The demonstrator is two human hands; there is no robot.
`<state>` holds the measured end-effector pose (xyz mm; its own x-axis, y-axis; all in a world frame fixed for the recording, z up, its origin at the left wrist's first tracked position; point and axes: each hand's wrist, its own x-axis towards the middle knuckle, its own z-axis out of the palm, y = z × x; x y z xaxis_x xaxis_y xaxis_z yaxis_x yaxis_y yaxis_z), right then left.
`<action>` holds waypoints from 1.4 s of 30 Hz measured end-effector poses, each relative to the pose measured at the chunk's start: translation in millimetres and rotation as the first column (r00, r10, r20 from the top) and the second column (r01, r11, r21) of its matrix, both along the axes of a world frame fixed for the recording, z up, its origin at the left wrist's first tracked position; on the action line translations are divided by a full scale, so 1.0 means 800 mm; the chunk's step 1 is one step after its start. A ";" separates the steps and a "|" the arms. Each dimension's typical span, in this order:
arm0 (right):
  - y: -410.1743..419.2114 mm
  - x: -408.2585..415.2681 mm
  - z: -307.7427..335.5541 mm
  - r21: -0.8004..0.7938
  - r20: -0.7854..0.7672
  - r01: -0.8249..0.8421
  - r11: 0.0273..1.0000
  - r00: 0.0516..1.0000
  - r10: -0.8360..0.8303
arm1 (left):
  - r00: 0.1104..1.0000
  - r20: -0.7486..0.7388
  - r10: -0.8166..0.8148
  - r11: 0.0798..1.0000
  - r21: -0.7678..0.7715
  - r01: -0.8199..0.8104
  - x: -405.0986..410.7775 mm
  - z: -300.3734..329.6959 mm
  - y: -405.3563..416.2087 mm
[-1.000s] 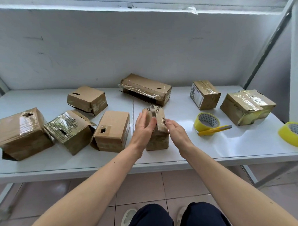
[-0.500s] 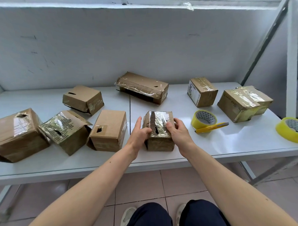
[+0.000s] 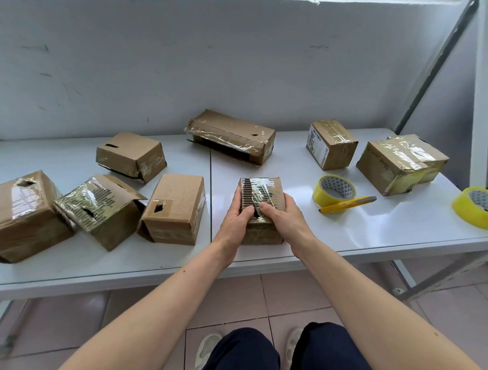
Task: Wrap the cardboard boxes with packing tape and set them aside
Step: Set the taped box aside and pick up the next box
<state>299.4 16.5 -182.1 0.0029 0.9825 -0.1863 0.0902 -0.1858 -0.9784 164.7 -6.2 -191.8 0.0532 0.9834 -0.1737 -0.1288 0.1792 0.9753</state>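
Note:
A small cardboard box (image 3: 261, 192) with shiny tape over its striped top stands near the front middle of the white table (image 3: 351, 236). My left hand (image 3: 234, 220) grips its left side, thumb on the top. My right hand (image 3: 283, 215) grips the right side the same way, thumb beside the slot in the top. A yellow tape roll (image 3: 334, 190) lies flat to the right of the box, with a yellow cutter (image 3: 347, 204) resting against it. A second yellow tape roll (image 3: 480, 206) sits at the table's right edge.
Several taped cardboard boxes lie around: a plain box (image 3: 174, 209) just left of my hands, more boxes (image 3: 98, 208) further left, a long box (image 3: 231, 136) at the back, two boxes (image 3: 401, 162) at the right. A grey wall stands behind; a metal frame post (image 3: 480, 90) rises at right.
The small box was turned from standing tilted on edge to lying flat with its taped top up. Both hands went from flat against its sides to gripping it, closer to me.

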 end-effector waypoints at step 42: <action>0.005 0.011 0.008 -0.033 0.017 -0.104 0.994 0.994 0.105 | 0.995 0.088 -0.045 0.998 0.054 0.040 0.009 -0.023 0.012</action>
